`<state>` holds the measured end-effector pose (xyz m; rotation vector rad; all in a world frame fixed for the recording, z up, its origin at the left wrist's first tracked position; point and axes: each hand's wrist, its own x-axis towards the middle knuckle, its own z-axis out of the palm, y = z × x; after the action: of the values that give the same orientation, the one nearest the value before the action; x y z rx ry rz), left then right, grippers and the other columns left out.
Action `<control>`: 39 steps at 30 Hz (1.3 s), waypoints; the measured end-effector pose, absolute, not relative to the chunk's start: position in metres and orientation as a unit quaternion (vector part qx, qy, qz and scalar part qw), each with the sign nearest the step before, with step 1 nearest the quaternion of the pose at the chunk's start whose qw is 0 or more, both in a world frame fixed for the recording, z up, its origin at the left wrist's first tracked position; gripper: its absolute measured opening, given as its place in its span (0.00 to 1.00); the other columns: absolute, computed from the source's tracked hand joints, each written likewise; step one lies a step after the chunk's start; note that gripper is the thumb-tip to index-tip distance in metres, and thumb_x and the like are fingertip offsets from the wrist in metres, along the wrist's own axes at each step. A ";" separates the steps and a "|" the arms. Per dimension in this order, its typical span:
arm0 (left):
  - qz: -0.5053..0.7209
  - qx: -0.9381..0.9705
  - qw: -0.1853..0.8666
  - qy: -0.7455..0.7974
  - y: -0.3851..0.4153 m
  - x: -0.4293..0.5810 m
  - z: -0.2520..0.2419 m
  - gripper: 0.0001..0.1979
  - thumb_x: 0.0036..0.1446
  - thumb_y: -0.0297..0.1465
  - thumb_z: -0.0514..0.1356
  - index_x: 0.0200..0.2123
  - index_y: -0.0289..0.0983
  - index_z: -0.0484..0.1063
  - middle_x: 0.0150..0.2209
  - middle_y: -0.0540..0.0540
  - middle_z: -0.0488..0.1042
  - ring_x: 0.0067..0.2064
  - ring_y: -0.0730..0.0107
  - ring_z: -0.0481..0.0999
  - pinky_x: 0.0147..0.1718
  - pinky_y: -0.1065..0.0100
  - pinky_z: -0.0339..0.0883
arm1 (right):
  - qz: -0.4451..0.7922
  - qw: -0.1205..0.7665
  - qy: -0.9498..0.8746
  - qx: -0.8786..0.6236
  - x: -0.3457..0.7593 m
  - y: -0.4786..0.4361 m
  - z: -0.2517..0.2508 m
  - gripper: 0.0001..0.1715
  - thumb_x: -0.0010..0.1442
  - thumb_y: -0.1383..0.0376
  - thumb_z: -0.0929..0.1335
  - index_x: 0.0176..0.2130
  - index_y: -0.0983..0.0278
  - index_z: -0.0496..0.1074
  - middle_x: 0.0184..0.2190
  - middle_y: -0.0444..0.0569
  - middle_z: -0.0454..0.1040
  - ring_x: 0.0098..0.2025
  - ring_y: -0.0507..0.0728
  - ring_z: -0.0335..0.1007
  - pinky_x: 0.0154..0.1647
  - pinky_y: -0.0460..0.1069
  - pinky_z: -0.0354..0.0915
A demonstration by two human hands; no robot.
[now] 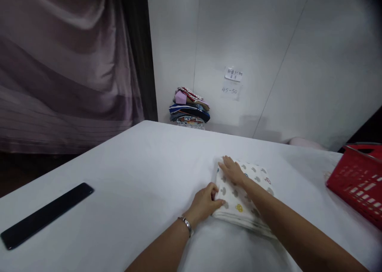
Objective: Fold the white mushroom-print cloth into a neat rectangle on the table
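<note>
A folded white cloth (238, 192) printed with grey, yellow, red and blue mushroom shapes lies on the white table (143, 164), right of the middle. My left hand (204, 202), with a silver bracelet at the wrist, pinches the cloth's left edge between thumb and curled fingers. Across the far left corner of the cloth rests my right hand (232, 171), its fingers lying flat on top. The right forearm passes over the cloth and hides part of its right side.
A long black strip (47, 214) lies at the table's left. At the right edge stands a red basket (358, 184). Behind the table, folded fabrics (190, 109) are stacked by the wall beneath a paper sign (233, 74). A curtain (65, 65) hangs at the left.
</note>
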<state>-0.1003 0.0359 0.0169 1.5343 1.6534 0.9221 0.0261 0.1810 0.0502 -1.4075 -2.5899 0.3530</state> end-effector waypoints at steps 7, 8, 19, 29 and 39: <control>0.363 0.594 0.339 0.633 0.036 -0.100 0.016 0.16 0.44 0.42 0.63 0.34 0.43 0.64 0.26 0.57 0.66 0.29 0.72 0.66 0.28 0.70 0.55 | 0.188 0.091 -0.867 -0.453 0.074 0.111 0.038 0.37 0.62 0.47 0.57 0.64 0.60 0.54 0.66 0.49 0.48 0.68 0.64 0.38 0.65 0.63 0.38; 0.365 0.595 0.339 0.631 0.036 -0.101 0.016 0.16 0.44 0.42 0.63 0.35 0.43 0.64 0.26 0.57 0.67 0.29 0.72 0.66 0.28 0.70 0.56 | 0.183 0.088 -0.869 -0.452 0.078 0.107 0.035 0.36 0.61 0.48 0.58 0.64 0.60 0.55 0.66 0.50 0.49 0.68 0.64 0.39 0.65 0.64 0.39; 0.375 0.586 0.346 0.630 0.037 -0.101 0.012 0.17 0.43 0.42 0.64 0.35 0.43 0.65 0.26 0.56 0.67 0.29 0.71 0.67 0.28 0.69 0.56 | 0.151 0.102 -0.884 -0.430 0.088 0.107 0.019 0.33 0.62 0.52 0.60 0.62 0.61 0.58 0.65 0.51 0.52 0.67 0.64 0.42 0.65 0.64 0.40; 0.374 0.598 0.331 0.627 0.037 -0.102 0.010 0.16 0.45 0.41 0.63 0.35 0.43 0.64 0.26 0.56 0.67 0.29 0.71 0.66 0.28 0.68 0.56 | 0.117 0.101 -0.889 -0.432 0.087 0.102 0.017 0.33 0.63 0.51 0.58 0.63 0.61 0.57 0.65 0.51 0.50 0.67 0.62 0.42 0.66 0.63 0.41; 0.362 0.624 0.301 0.623 0.040 -0.102 0.013 0.14 0.48 0.41 0.61 0.36 0.41 0.63 0.23 0.58 0.64 0.26 0.75 0.64 0.26 0.72 0.53 | 0.171 0.042 -0.895 -0.410 0.110 0.067 0.056 0.32 0.65 0.50 0.54 0.63 0.60 0.56 0.66 0.51 0.51 0.67 0.60 0.41 0.65 0.60 0.42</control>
<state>-0.1021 0.0399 0.0125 1.6564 1.6538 0.9615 0.1102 0.0666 0.0560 -1.2539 -2.7399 0.5234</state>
